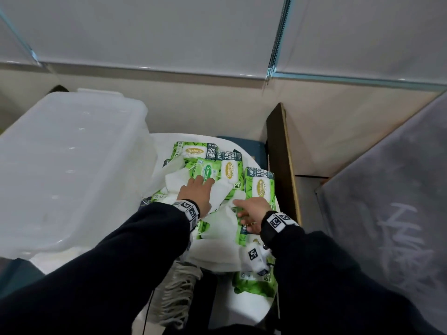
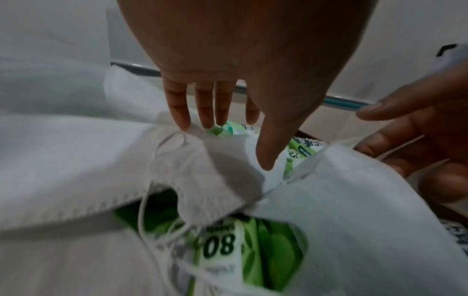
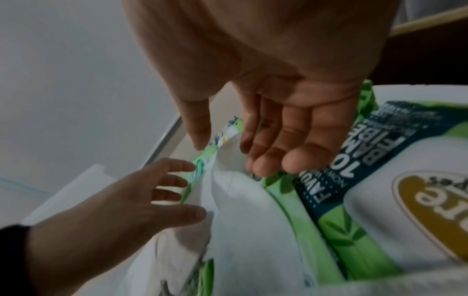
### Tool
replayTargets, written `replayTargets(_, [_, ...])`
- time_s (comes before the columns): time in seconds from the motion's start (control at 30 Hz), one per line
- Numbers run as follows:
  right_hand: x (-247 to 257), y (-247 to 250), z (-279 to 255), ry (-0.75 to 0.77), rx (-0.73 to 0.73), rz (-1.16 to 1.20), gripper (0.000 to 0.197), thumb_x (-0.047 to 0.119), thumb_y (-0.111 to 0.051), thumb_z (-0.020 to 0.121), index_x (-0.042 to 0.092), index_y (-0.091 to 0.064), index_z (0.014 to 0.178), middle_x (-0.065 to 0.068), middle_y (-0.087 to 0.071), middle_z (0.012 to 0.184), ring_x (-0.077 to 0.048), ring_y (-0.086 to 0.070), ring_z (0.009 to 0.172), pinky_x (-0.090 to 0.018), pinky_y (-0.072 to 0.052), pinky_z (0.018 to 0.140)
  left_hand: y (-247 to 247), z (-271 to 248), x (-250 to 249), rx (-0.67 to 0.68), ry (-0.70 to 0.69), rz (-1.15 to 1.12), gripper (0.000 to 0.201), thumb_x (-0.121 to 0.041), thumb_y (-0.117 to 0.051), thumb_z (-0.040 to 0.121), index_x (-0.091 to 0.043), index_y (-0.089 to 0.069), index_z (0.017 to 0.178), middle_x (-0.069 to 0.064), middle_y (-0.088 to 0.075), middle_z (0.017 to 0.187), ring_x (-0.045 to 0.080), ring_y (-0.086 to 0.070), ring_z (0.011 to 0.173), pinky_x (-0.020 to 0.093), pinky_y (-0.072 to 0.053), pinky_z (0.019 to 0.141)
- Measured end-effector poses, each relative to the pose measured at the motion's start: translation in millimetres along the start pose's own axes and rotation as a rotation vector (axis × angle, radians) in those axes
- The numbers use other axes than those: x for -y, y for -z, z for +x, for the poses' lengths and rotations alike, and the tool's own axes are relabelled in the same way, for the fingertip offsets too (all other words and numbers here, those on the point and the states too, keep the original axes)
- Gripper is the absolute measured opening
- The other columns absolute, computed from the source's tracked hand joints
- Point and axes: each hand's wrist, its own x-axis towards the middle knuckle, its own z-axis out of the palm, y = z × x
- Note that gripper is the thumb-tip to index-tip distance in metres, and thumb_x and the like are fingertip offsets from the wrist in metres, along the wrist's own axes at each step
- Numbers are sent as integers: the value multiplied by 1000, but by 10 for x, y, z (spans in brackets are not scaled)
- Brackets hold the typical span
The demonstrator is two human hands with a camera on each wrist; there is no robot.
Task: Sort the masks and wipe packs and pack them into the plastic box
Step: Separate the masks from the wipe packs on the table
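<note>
A clear plastic box (image 1: pixel 67 165) stands left of a pile of green wipe packs (image 1: pixel 260 187) and white masks (image 1: pixel 217 228) on a white round table (image 1: pixel 246 308). My left hand (image 1: pixel 202 181) lies flat on the pile. Its straight fingers touch a small green pack (image 1: pixel 206 171) and a mask (image 2: pixel 202 172). A pack marked 80 (image 2: pixel 253 250) shows under the masks. My right hand (image 1: pixel 242 209) hovers over a mask (image 3: pixel 240 220) beside a large pack (image 3: pixel 380 200). Its thumb and fingers (image 3: pixel 266 160) are apart, either side of a raised mask fold.
A brown board (image 1: pixel 283 160) stands upright along the table's right side. Right of it hangs a grey cloth (image 1: pixel 387 213) with pale writing. A light wall runs behind the table. A grey fringed thing (image 1: pixel 174 293) lies below the table's near edge.
</note>
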Motion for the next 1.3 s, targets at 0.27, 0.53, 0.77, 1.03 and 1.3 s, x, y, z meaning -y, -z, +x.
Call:
replayTargets(0.27, [-154,-23,145,4,13,-125,11,12,-73,90,6,-67,97,-10,-58,59,-21,-51,44,-21,-36,43,-9,-72,86,-120,144,-352,51,-15,-64,89,-29,-51,136,1,-70,110,27,-67,97,39,-56,86])
replayTargets(0.53, [80,-20,56,54,-52,67,20,14,-72,95,8,-63,111,-12,-63,80,-25,-65,57,-36,-57,48,518,-312,246,-451,257,-836,10,-24,-75,87,-20,-66,88,-10,-62,75,17,-61,80,28,-48,79])
replayTargets(0.77, [176,-156,-437,-65,223,519,49,52,-72,90,7,-58,101,-8,-48,76,-25,-51,64,-39,-57,57,541,-684,13,-523,109,-821,12,-27,-70,85,-30,-58,83,-7,-67,74,11,-62,65,27,-50,64])
replayTargets(1.03, [206,-637,-570,145,189,498,45,23,-73,94,-7,-66,126,-13,-75,98,-26,-74,79,-43,-62,71,495,-701,-6,24,-109,-832,17,-11,-68,82,-21,-73,95,-7,-72,80,10,-67,74,19,-48,66])
replayTargets(1.3, [2,-572,-527,56,-49,661,33,12,-72,94,2,-63,124,-18,-71,104,-33,-70,81,-38,-62,61,691,-47,1045,-339,436,-683,44,-6,-61,83,-26,-59,122,6,-54,126,28,-60,108,41,-52,94])
